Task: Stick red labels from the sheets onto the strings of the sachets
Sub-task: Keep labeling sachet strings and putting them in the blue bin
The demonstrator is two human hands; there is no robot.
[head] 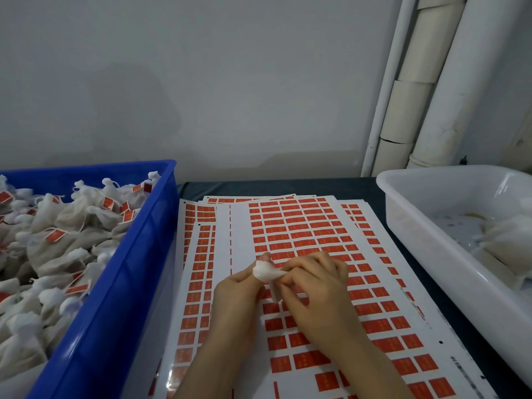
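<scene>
Blue plastic crate [138, 254], far left on the tabletop [288, 187]: heaped nearly to the rim with white drawstring sachets [49, 214]. Many of them carry red labels [56, 235] on their strings.

Centre: label sheets [302, 226] lie overlapped and fanned on the dark tabletop, just beside the crate. The top sheet has rows of red stickers; its left columns are stripped to bare backing.

Over the top sheet I see both hands, close together. Left hand [233, 292]: fingers curled under, thumb [264, 259] sticking up and wrapped in a white strip [266, 272]. I cannot tell whether the curled fingers hold anything. Right hand [316, 286]: fingers [290, 269] narrow, pinching the loose end of that strip right beside the thumb. A tail of the strip hangs between the hands.

Right: white tub [431, 246], mostly bare floor, with a few pale bags [506, 240] at its far-right side; blurred, labels not discernible.
</scene>
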